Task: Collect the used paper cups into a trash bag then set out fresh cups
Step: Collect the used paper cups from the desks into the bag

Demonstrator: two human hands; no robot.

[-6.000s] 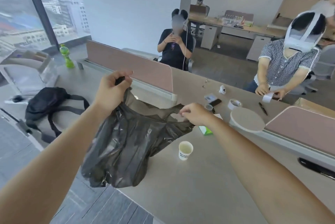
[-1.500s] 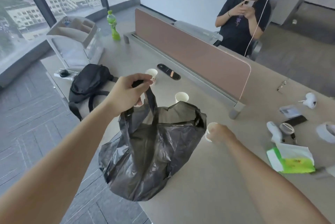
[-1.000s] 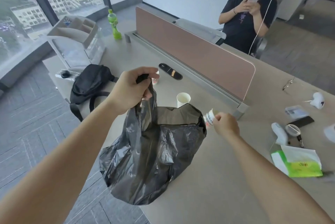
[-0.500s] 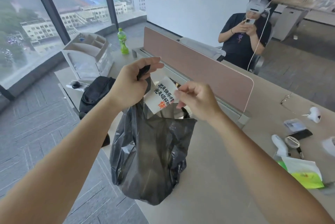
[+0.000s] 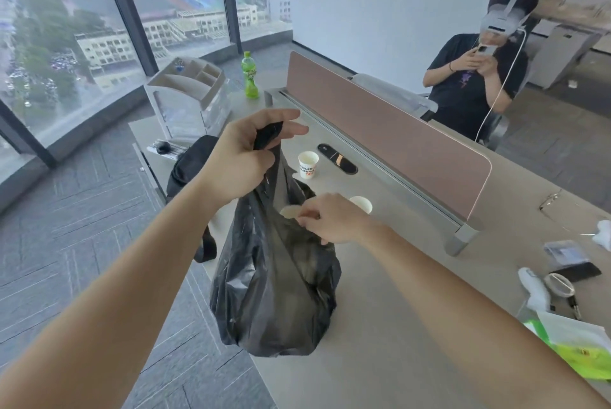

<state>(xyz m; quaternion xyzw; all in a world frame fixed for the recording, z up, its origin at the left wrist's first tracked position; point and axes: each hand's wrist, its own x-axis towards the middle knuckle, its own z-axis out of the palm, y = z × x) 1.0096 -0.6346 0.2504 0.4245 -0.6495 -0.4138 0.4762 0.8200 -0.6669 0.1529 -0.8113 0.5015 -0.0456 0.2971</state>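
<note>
The black trash bag (image 5: 274, 276) bulges at the near left edge of the desk (image 5: 380, 359). Whether its bottom rests on the desktop or hangs just past the edge I cannot tell. If it overhangs, added weight could drag it toward the floor.

Just beyond, the right hand (image 5: 330, 220) sits at the bag's mouth with its fingers curled, pinching a paper cup (image 5: 291, 212). Only a pale, rounded part of the cup shows past the fingertips. It looks to be over the opening, though how deep is unclear. Let go too soon or too far to one side, it could catch the slack rim and tumble onto the desk or floor, and any dregs would spill.

Up and to the left, the left hand (image 5: 241, 160) grips the bag's handle in a closed fist. Only that side is lifted, so the far side of the mouth sags. That narrow opening is the likeliest cause of a miss.

A second cup (image 5: 362, 204) stands touching or just behind the right hand, and a careless withdrawal could knock it over. Farther off, a printed cup (image 5: 308, 164) waits upright near the pink partition (image 5: 396, 150). Reaching for it with the bag hanging may swing the plastic into either cup.
</note>
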